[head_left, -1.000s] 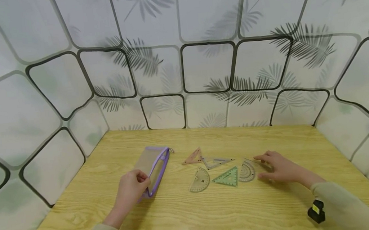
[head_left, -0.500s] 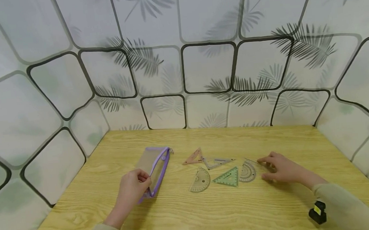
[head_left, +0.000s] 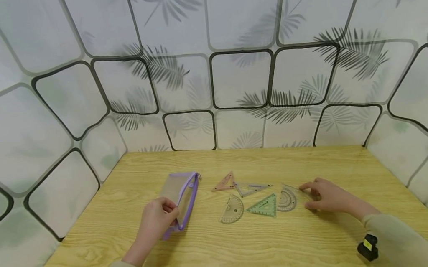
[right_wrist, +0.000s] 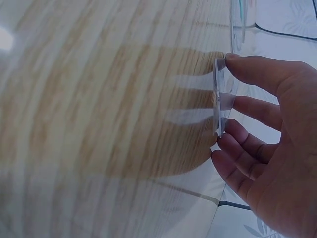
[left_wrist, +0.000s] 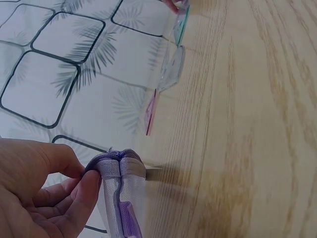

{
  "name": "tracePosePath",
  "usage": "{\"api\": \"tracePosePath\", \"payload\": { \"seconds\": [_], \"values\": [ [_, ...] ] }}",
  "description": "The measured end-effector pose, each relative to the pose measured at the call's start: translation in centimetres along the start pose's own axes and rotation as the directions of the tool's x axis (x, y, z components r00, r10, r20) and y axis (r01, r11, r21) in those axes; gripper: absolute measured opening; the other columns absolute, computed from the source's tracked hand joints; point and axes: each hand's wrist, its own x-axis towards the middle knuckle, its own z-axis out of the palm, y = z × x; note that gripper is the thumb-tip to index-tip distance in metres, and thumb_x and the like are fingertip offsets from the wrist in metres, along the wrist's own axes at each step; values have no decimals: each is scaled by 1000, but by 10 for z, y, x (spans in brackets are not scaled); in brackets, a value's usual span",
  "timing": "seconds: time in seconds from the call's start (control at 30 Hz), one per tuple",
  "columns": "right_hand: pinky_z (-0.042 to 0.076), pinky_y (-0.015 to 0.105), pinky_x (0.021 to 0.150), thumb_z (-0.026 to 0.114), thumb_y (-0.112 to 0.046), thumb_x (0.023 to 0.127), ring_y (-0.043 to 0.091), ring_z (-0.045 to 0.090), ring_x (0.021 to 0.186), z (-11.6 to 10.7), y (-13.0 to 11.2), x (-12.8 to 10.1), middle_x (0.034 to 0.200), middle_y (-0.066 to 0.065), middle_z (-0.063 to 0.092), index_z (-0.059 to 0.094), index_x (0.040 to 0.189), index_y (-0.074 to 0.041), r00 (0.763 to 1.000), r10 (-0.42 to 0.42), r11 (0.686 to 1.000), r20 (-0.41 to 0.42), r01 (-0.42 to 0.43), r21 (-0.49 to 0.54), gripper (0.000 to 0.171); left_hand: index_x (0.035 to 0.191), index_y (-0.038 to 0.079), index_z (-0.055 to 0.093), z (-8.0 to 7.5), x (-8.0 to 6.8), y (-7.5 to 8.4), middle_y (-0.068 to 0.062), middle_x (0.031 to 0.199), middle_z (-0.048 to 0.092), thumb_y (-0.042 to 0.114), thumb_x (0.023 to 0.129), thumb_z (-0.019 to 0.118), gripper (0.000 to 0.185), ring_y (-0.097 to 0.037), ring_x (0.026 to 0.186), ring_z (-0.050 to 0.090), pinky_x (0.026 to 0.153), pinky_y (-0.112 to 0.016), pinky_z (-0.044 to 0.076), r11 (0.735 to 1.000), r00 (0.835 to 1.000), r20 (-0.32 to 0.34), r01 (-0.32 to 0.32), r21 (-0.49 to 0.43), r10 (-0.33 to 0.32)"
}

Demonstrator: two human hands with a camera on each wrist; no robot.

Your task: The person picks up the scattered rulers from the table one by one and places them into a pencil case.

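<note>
My left hand [head_left: 156,217] pinches the near end of the opening of a see-through zip pouch [head_left: 187,204] with purple trim. Close up in the left wrist view, thumb and forefinger hold the pouch's edge [left_wrist: 105,166]. At the right, my right hand [head_left: 326,196] is low over the table, thumb and fingers about a clear plastic ruler-like piece [right_wrist: 218,99] that lies nearly flat; its full shape is hidden. Left of that hand lie a clear protractor [head_left: 287,200], a green set square [head_left: 263,206], another clear protractor [head_left: 232,209], a clear set square [head_left: 249,188] and a pink set square [head_left: 225,183].
The wood-grain table [head_left: 208,251] ends at a white patterned curtain [head_left: 239,77] at the back and sides. A metal zip ring [head_left: 199,176] hangs at the pouch's far end. A dark device [head_left: 367,247] is strapped to the right wrist.
The left hand has drawn the near end of the pouch slightly right and toward me. My right hand has shifted a little to the right. The drawing tools lie unmoved.
</note>
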Motion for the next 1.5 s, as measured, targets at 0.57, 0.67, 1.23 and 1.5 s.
{"api": "tracePosePath", "payload": {
  "seconds": [0.57,0.67,1.23,1.5],
  "values": [
    [52,36,71,82,-36,78,19,57,86,-4,-1,2,97,8,61,65,114,-5,999,50,998,8,-51,44,51,82,-5,66,9,-3,3,-9,71,67,1,80,66,6,-12,54,63,48,-22,58,997,999,42,28,-72,-25],
    [53,36,72,82,-36,78,17,58,86,-5,-2,4,96,6,64,66,112,-5,998,65,997,11,-65,46,49,82,-4,66,10,-2,3,-8,71,67,1,80,65,5,-12,54,63,48,-22,58,997,999,42,33,-76,-30],
    [47,20,58,73,-24,88,0,54,71,-10,6,10,84,-1,68,72,97,-6,999,34,985,32,-39,171,20,82,-3,67,7,-5,7,-9,71,68,0,83,64,4,-12,54,64,49,-23,59,996,997,53,54,-65,-50],
    [50,21,54,67,-18,93,2,54,66,-13,14,11,86,4,71,73,102,1,995,40,957,89,-63,282,22,82,-2,69,3,-6,7,-10,73,69,-1,84,65,4,-13,56,65,50,-23,59,998,998,56,37,-44,-35]
  ]
}}
